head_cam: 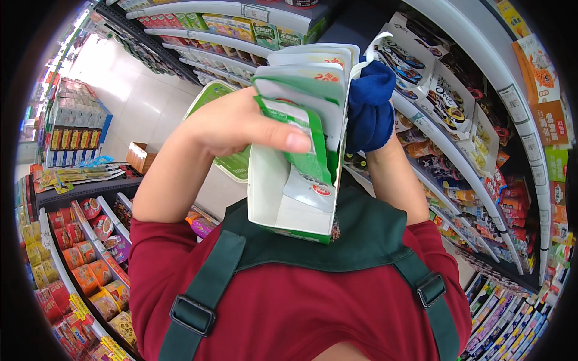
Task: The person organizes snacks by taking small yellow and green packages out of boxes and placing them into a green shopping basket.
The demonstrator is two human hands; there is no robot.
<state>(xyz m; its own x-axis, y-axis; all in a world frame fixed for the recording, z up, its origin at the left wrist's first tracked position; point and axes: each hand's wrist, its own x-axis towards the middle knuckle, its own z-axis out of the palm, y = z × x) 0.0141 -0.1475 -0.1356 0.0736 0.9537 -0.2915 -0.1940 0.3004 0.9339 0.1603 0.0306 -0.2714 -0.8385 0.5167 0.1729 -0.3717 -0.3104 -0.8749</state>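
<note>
An open white-and-green display carton [289,198] is held up before my chest, tilted so its inside shows. Several flat green-and-white packets [302,85] stand in its far part. My left hand [253,122] reaches in from the left, its thumb pressed on the front green packet [316,153]; its fingers are hidden behind the packets. At the carton's right side is my right hand, covered by a bunched dark blue cloth [370,106], so its fingers cannot be seen. A white strip [377,43] sticks up beside the cloth.
Shelves with Dove chocolate boxes [451,99] and bagged snacks [515,203] rise close on the right. A green plastic basket [235,164] is below my left arm. Instant noodle tubs [92,266] fill a rack at left. Stacked cartons [74,117] stand on the tiled floor [144,99].
</note>
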